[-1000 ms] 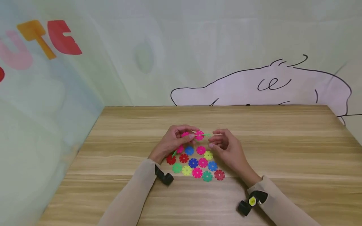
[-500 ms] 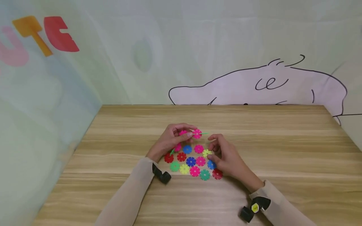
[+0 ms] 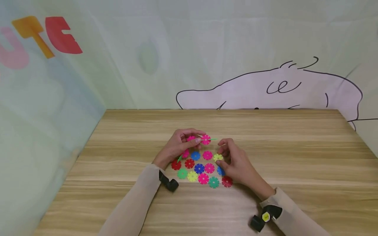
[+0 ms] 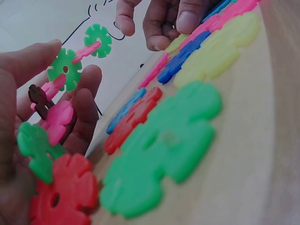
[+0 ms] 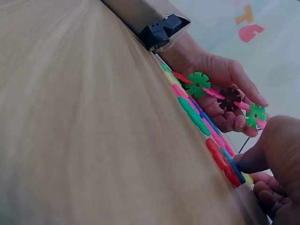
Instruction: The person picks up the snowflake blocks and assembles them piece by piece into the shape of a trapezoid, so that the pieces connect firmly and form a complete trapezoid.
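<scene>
My left hand [image 3: 180, 144] holds a chain of interlocked notched flower discs [image 3: 205, 140] above the table between thumb and fingers. In the left wrist view the chain runs from a red disc [image 4: 65, 192] through green, pink and dark brown ones to a green end disc [image 4: 98, 41]. My right hand [image 3: 238, 164] pinches a yellow disc [image 3: 218, 157] at the right side of the loose discs, thumb on its near edge. A blue disc [image 3: 220, 170] lies partly hidden under that hand. The right hand's fingertips are a short way from the chain's end.
Loose discs lie in rough rows on the wooden table [image 3: 295, 144], among them a dark blue disc [image 3: 199, 168], a teal disc [image 3: 214, 182] and a red disc [image 3: 227, 181]. A printed backdrop [image 3: 224, 49] stands behind the table.
My right hand has come down from beside the chain's end to the loose discs. The yellow disc has shifted slightly up and right with it. My left hand keeps holding the chain.
</scene>
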A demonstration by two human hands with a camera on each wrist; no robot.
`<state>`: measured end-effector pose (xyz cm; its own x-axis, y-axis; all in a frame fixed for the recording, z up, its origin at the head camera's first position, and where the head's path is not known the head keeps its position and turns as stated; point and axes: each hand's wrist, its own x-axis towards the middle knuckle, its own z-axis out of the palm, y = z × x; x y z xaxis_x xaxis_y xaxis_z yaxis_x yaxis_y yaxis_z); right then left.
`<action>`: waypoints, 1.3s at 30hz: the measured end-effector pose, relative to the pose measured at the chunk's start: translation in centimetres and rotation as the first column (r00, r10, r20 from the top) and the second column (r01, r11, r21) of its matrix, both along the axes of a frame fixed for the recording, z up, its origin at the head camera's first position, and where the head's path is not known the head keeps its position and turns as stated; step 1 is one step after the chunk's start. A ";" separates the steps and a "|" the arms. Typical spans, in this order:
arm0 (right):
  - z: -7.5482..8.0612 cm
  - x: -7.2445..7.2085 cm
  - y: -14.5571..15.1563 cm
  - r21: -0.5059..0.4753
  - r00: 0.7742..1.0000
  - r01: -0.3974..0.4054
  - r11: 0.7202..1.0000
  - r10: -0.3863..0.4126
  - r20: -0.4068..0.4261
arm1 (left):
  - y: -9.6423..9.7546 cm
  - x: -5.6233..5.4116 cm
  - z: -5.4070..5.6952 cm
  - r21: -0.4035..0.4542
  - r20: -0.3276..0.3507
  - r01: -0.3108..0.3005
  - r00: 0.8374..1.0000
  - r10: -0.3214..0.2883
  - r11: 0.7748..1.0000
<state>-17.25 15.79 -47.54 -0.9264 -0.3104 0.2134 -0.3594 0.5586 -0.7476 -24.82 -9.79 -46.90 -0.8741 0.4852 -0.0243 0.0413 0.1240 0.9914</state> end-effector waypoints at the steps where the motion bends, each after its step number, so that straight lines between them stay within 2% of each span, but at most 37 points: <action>1: 0.0 0.0 0.0 -0.014 1.000 0.000 1.000 0.000 0.002 | 0.0 0.0 0.0 0.002 0.000 0.001 1.000 -0.001 1.000; 6: -0.2 -0.1 0.3 -0.122 0.999 0.040 0.992 -0.038 0.019 | -0.1 0.1 0.1 -0.001 -0.012 0.003 1.000 -0.003 1.000; 11: -0.2 -0.2 0.6 -0.245 0.993 0.114 0.963 -0.107 0.043 | -0.1 0.1 0.1 -0.013 -0.018 0.001 1.000 -0.001 1.000; 21: 0.3 -0.5 0.5 -0.339 0.963 0.256 0.905 -0.209 0.171 | -0.2 0.0 -0.1 0.011 -0.032 0.024 0.999 -0.023 1.000; 27: 0.4 -1.6 0.5 -0.435 0.965 0.255 0.863 -0.202 0.166 | -0.2 0.1 -0.1 -0.018 -0.047 0.018 0.999 -0.019 1.000; 34: 0.4 -2.2 0.3 -0.472 0.966 0.242 0.848 -0.163 0.203 | -0.1 0.1 -0.1 -0.010 -0.049 0.035 0.998 -0.036 0.999; 39: 0.5 -2.4 0.2 -0.505 0.956 0.274 0.819 -0.172 0.239 | -0.1 0.1 0.0 -0.011 -0.026 0.038 0.999 -0.038 0.999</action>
<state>-19.62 15.96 -47.05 -0.9935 0.0219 0.1121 -0.1090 0.1096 -0.9880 -24.74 -9.90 -46.90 -0.8554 0.5179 -0.0069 0.0719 0.1319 0.9886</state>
